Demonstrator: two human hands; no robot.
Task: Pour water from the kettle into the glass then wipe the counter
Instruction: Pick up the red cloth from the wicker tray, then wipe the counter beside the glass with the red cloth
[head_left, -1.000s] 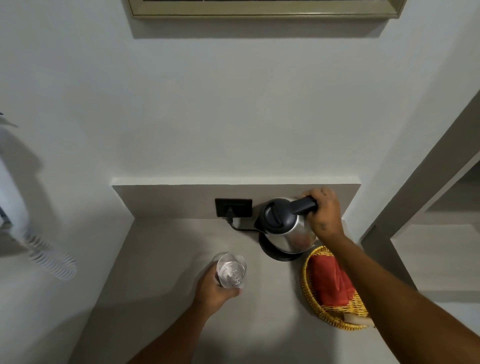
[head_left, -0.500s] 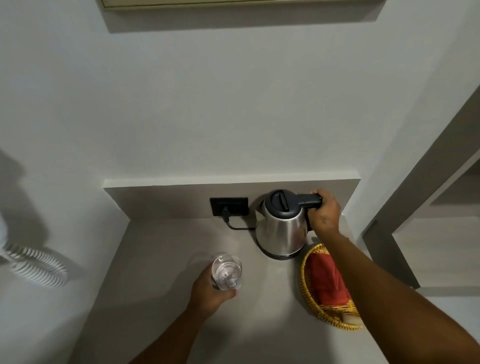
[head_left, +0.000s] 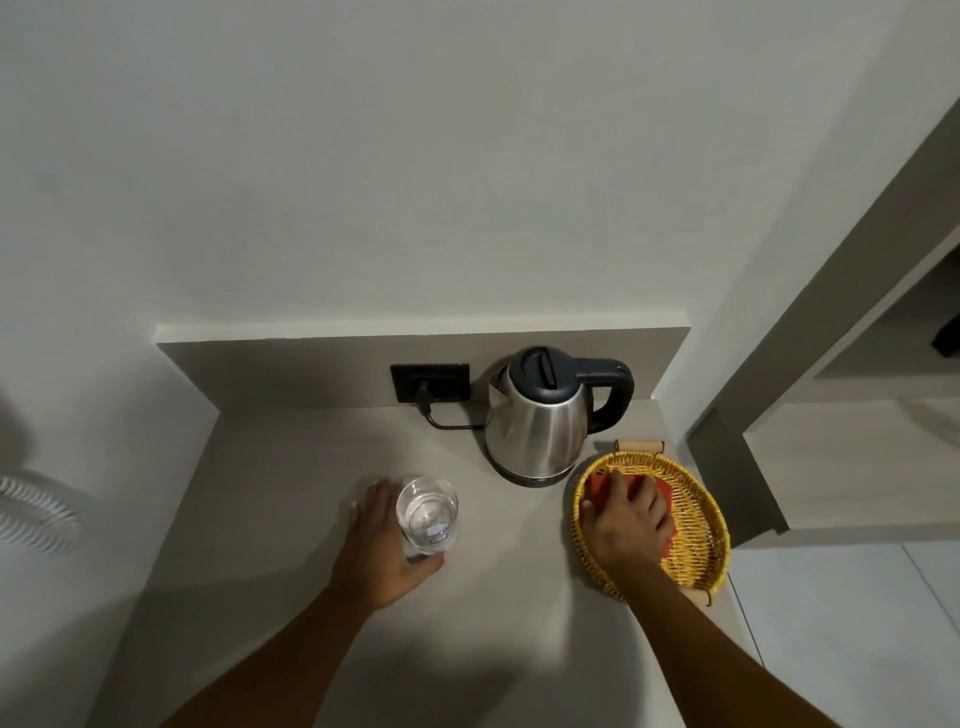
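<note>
A steel kettle (head_left: 540, 421) with a black lid and handle stands upright on its base at the back of the grey counter (head_left: 291, 499). Nobody holds it. A clear glass (head_left: 427, 514) with water in it stands in front and to the left. My left hand (head_left: 387, 545) wraps around its left side. My right hand (head_left: 626, 525) lies inside the yellow wicker basket (head_left: 696, 551), fingers spread on the red cloth (head_left: 597, 491), which it mostly covers. Whether the fingers have closed on the cloth is unclear.
A black wall socket (head_left: 431, 382) behind the counter holds the kettle's plug and cord. Walls close the counter at the back and left. A coiled white cord (head_left: 31, 512) hangs at the far left. The counter's right edge drops to a tiled floor (head_left: 852, 634).
My right hand let go of the kettle handle and moved down into the basket onto the red cloth. The kettle now stands level on its base. My left hand stays on the glass.
</note>
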